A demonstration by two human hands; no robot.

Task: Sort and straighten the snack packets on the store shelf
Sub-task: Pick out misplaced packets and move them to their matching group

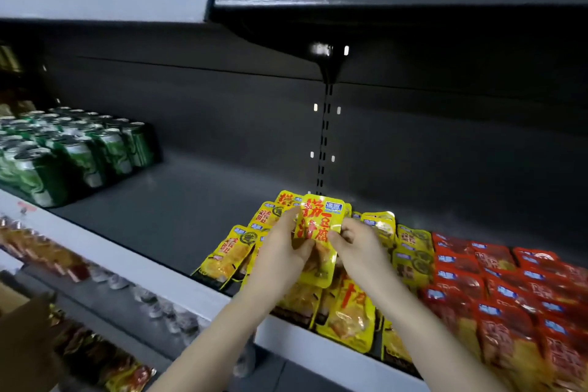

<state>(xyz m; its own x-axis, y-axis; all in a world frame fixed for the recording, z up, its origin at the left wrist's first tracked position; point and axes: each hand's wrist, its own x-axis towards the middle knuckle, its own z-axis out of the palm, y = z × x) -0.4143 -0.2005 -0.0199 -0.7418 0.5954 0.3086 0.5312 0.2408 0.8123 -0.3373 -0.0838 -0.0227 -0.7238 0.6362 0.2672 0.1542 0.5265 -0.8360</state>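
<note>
I have both hands on one yellow packet [319, 232], held upright above the loose yellow heap [229, 258] at the front edge of the shelf [178, 213]. My left hand [280, 251] curls round its left side and my right hand [359, 245] pinches its right edge. The foil looks slick, so a slack pinch could drop it. My forearms cross the front lip, and a careless brush could push overhanging packets off or into the red packets [509, 290] toward the right end.

We read the big red characters 捞汁豆腐 on the glossy yellow plastic snack packet [319, 226]; its small blue logo [333, 208] is too blurred to read.
</note>
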